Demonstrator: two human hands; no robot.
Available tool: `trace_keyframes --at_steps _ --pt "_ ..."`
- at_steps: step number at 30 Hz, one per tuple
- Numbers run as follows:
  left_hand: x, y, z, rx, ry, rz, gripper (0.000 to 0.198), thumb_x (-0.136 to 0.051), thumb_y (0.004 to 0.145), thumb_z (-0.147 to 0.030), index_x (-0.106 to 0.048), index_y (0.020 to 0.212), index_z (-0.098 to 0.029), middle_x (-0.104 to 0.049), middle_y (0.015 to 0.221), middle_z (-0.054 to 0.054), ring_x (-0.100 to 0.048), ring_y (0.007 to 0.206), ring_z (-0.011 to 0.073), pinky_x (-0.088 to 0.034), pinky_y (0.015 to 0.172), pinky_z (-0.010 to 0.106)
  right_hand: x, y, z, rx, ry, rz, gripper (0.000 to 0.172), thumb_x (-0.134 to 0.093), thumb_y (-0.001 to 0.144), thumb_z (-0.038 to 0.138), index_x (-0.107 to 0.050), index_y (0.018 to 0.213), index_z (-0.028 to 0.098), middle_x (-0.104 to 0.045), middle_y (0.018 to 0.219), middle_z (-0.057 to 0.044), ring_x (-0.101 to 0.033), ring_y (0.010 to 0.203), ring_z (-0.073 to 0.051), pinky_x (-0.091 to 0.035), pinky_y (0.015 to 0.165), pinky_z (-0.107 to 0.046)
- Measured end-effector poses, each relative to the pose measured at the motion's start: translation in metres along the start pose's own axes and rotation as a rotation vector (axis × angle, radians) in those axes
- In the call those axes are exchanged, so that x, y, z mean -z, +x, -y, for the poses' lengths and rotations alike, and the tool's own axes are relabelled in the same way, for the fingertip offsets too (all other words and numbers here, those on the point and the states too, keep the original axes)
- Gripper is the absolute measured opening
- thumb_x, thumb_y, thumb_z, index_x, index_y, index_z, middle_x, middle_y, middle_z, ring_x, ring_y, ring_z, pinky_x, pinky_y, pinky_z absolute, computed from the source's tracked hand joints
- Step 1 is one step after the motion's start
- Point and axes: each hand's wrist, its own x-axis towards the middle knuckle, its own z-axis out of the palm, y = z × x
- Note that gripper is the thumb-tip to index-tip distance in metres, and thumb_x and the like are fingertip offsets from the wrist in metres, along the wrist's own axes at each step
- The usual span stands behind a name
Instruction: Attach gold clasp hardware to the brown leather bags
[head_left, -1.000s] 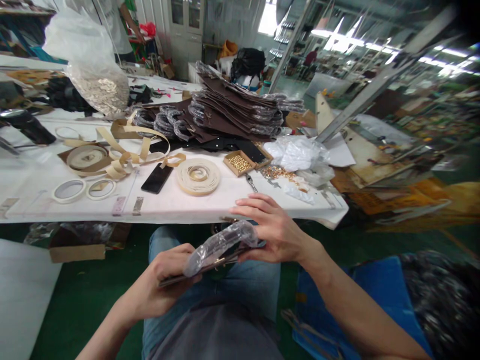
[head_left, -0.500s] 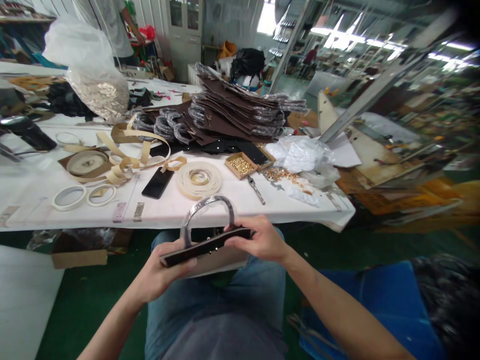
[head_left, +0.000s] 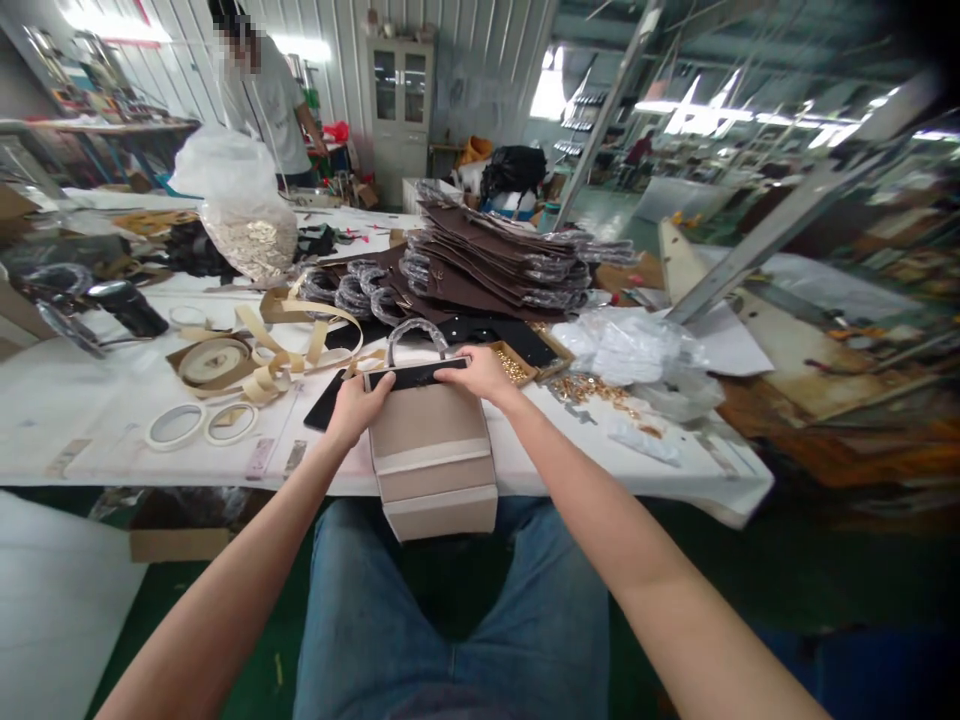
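A handbag panel (head_left: 431, 425), beige on the side facing me, lies over the table's front edge, its lower end hanging above my lap. Along its top runs a dark strip, and a plastic-wrapped handle loop (head_left: 417, 336) rises beyond it. My left hand (head_left: 358, 405) grips the strip's left end, thumb on top. At the right end my right hand (head_left: 482, 374) pinches the same strip. Beside my left hand is a black phone (head_left: 325, 402), partly covered. Just past my right hand stands a small box of gold studs (head_left: 513, 366).
A stack of dark brown panels (head_left: 495, 260) with wrapped handles sits behind. Left are tape rolls (head_left: 175, 427) and a coiled beige strip (head_left: 214, 362). Loose metal fittings (head_left: 592, 392) and white plastic bags (head_left: 626, 345) lie right. A person (head_left: 270, 110) stands across the table.
Both hands have moved forward from over my lap to the table with the handbag panel. Its beige side now faces up toward me. The view has tilted upward.
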Motion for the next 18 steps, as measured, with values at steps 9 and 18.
trace_keyframes --at_steps 9,18 --pt "-0.033 0.037 0.019 0.132 0.534 -0.04 0.073 -0.059 0.101 -0.082 -0.08 0.115 -0.014 -0.082 0.121 0.029 -0.078 0.12 0.0478 -0.059 0.097 0.051 -0.04 0.034 -0.046 -0.107 -0.257 0.047 0.05 -0.103 0.072 0.057 -0.089 0.105 0.022 -0.086 0.107 -0.008 -0.075 0.097 -0.026 -0.048 0.077 -0.03" --pt "-0.04 -0.001 0.02 0.136 0.692 0.019 0.073 -0.058 0.102 -0.075 -0.071 0.127 -0.008 -0.08 0.123 0.035 -0.078 0.119 0.0519 -0.06 0.097 0.057 -0.038 -0.004 -0.049 -0.138 -0.355 0.168 0.046 -0.099 0.075 0.063 -0.085 0.095 0.025 -0.083 0.099 -0.006 -0.073 0.091 -0.025 -0.047 0.075 -0.03"
